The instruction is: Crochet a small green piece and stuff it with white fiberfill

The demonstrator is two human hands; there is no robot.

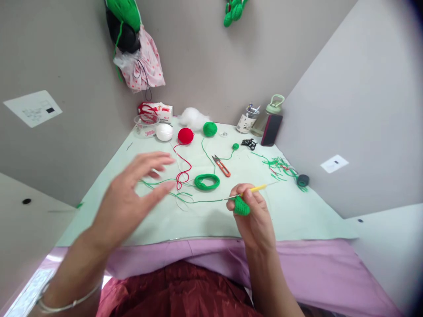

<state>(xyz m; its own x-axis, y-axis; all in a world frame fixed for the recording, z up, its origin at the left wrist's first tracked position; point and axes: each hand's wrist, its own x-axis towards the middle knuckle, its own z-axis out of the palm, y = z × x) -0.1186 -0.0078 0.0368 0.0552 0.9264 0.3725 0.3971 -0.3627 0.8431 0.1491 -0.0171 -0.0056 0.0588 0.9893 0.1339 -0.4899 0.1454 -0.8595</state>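
Above the left side of the table, my left hand (pixel 132 189) is raised with thumb and fingers spread. Nothing shows between them. My right hand (pixel 253 215) grips a crochet hook (pixel 258 188) with a yellow handle, together with a small green crocheted piece (pixel 242 206). The hook's metal tip points left. From there a green yarn strand (pixel 205 201) runs left across the table, passing near my left hand. A coil of green yarn (pixel 207 182) lies between my hands, and orange thread snips (pixel 221 166) rest just behind it.
White (pixel 164 132), red (pixel 185 136) and green yarn balls (pixel 209 129) line the back, before white stuffing (pixel 193 118). At right stand a pen cup (pixel 247 120), a bottle (pixel 261 121) and a phone (pixel 272 130). Yarn scraps (pixel 280 166) lie beside black tape (pixel 302 180). Partition walls enclose the table.
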